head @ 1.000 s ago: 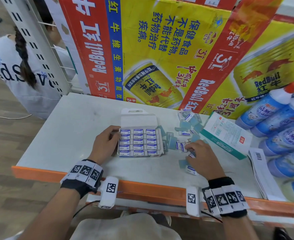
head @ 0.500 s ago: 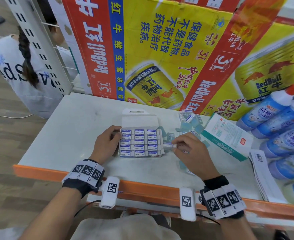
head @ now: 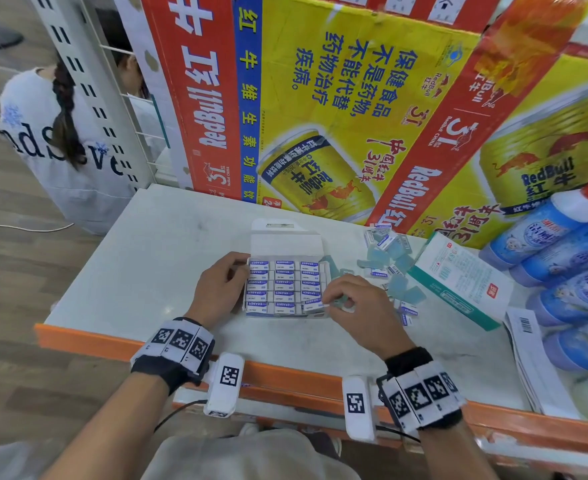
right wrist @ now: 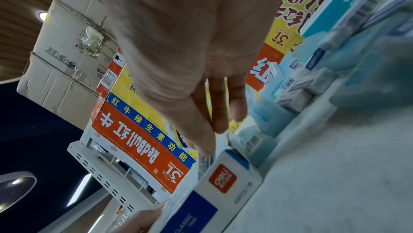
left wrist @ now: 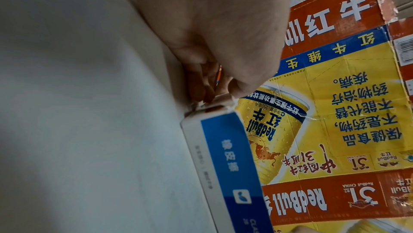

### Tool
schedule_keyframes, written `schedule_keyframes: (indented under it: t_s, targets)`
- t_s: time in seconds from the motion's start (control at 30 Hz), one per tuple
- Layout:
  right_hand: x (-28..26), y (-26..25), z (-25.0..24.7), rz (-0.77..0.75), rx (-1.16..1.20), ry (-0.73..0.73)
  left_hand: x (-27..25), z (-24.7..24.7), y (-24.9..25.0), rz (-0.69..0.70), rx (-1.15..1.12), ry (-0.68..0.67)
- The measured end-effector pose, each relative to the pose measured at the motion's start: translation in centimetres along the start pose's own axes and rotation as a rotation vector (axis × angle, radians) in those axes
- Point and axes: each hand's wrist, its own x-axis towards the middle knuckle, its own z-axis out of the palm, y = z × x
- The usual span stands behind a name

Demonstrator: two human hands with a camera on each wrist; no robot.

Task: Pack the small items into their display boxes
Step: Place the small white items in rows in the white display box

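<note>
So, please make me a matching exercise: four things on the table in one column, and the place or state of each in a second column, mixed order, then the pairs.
Things:
1. display box
2. eraser in the right hand
3. loose erasers
4. teal and white box

Places or states:
A. scattered on the table, right of the open box
B. lies flat near the blue bottles
C. lid open, steadied at its left side by the left hand
D. pinched over the box's near right corner

Pairs: 1-C, 2-D, 3-A, 4-B
</note>
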Motion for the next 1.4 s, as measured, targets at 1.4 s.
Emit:
schedule_keyframes:
  t_s: [1.4]
  targets:
    - [2.4,5.4,-3.0,0.341,-0.293,0.04,0.3,0.1,-0.7,0.006,0.004,-0.01]
